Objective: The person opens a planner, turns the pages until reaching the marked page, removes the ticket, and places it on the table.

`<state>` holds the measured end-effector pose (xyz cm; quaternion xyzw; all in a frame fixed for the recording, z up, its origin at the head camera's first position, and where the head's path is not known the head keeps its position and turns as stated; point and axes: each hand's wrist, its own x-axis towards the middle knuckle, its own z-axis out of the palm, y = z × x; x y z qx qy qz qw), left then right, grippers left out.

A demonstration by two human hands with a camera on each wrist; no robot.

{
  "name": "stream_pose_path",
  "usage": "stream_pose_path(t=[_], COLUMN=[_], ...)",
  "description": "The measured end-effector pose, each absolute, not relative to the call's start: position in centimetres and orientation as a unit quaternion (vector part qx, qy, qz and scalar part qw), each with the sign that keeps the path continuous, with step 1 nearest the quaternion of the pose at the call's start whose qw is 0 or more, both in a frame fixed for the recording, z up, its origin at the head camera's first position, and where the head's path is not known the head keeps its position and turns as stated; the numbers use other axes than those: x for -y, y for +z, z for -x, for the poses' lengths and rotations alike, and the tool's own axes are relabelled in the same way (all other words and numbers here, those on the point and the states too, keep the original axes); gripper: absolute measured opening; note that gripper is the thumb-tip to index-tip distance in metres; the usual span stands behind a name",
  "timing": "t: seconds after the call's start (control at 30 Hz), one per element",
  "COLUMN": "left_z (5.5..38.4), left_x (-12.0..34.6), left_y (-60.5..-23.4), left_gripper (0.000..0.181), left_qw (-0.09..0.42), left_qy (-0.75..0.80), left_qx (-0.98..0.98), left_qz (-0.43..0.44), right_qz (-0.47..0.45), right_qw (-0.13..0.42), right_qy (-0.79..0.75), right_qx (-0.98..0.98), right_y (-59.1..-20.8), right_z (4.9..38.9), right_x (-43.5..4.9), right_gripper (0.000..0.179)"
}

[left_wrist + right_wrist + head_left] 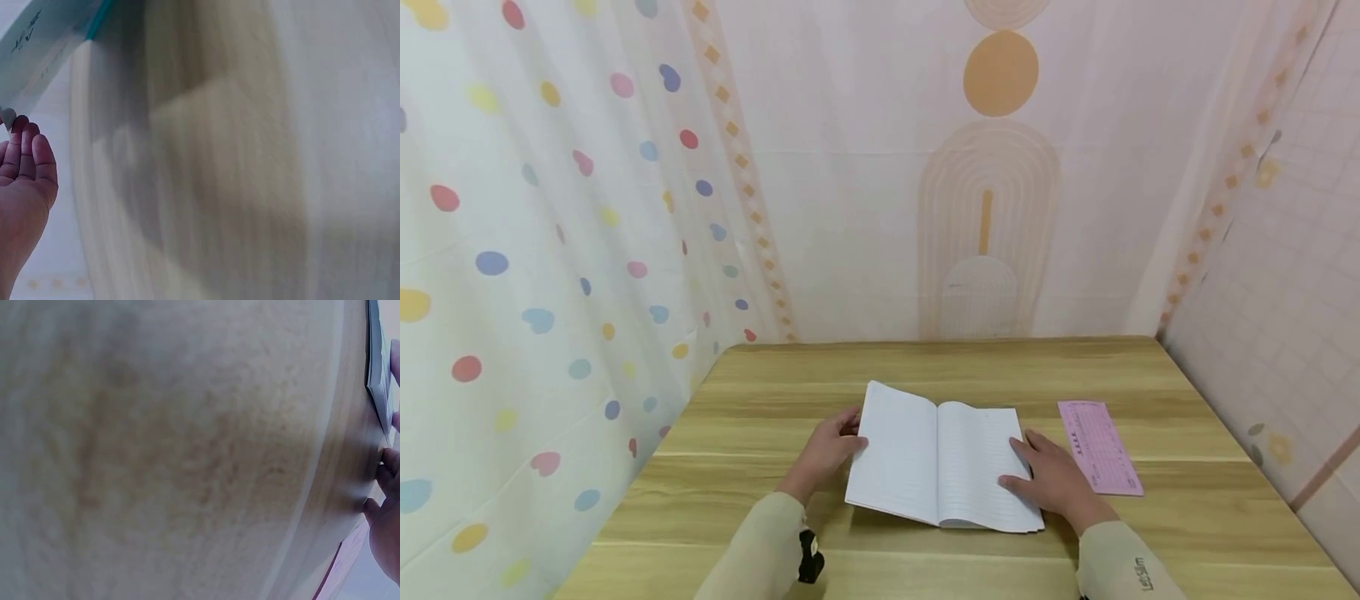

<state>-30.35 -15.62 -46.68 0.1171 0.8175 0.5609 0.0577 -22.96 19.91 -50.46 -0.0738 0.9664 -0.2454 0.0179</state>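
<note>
An open notebook (898, 454) with lined white pages lies near the middle of the wooden table. Its left half is raised off the tabletop, and a shadow falls beneath it. My left hand (829, 450) pinches the left edge, thumb on the page and fingers behind. The left wrist view shows the cover's underside (37, 50), pale with dark writing and a teal edge, and the left hand (28, 169) at its rim. My right hand (1051, 475) rests at the notebook's right edge, thumb and a fingertip on the page, other fingers reaching down beside it in the right wrist view.
A pink printed slip pad (1101, 447) lies on the table (940, 367) just right of my right hand. Patterned curtains (850, 167) hang behind the table and along both sides. A black strap piece (810, 557) sits at the left cuff.
</note>
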Motion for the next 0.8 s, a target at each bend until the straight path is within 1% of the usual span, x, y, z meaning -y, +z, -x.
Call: stream_pose_path(t=[0.2, 0.4, 0.67, 0.8], left_z=[30.7, 30.9, 30.6, 30.0], left_x=[14.3, 12.5, 9.4, 7.8], left_y=[-45.9, -45.5, -45.0, -45.4], left_gripper=[0.055, 0.051, 0.053, 0.053], left_qw=[0.061, 0.079, 0.114, 0.135], left_qy=[0.603, 0.624, 0.625, 0.595], left_qx=[-0.786, -0.766, -0.751, -0.762], left_qz=[-0.124, -0.133, -0.18, -0.215], right_qz=[0.077, 0.081, 0.074, 0.08], right_qw=[0.022, 0.015, 0.008, -0.001], right_qy=[-0.245, -0.243, -0.246, -0.229], right_qx=[-0.966, -0.967, -0.966, -0.97], right_y=[-50.4, -50.7, -50.9, -51.0], right_z=[23.2, 23.3, 23.5, 23.5], right_x=[-20.1, -20.5, -20.7, -20.9], right_gripper=[0.081, 0.078, 0.076, 0.073])
